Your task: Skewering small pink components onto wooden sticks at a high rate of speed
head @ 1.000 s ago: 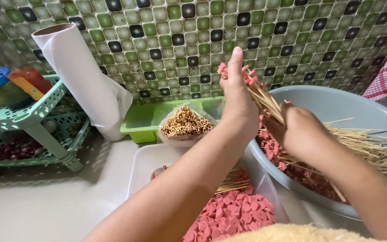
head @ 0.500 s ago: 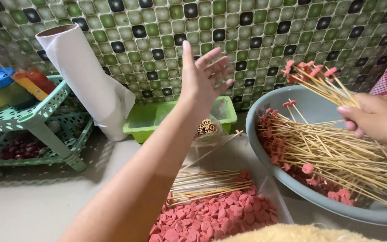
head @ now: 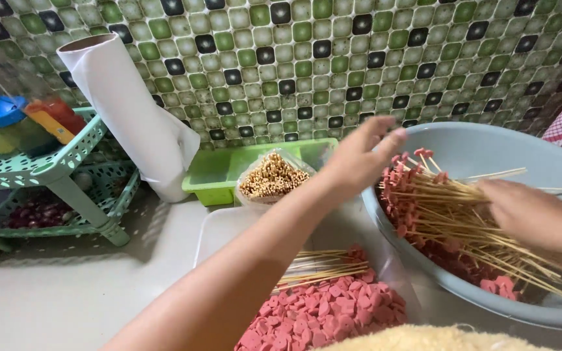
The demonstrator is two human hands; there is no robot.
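Skewered sausage sticks lie piled in the grey basin at right. Your right hand rests flat on the pile, grip unclear. Your left hand hovers at the basin's near rim, fingers loosely spread, empty. Sausage slices fill the tray below.

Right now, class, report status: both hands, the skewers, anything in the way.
Left hand open, empty, beside basin rim. Right hand resting on skewers in basin; grip unclear. Nothing blocking.
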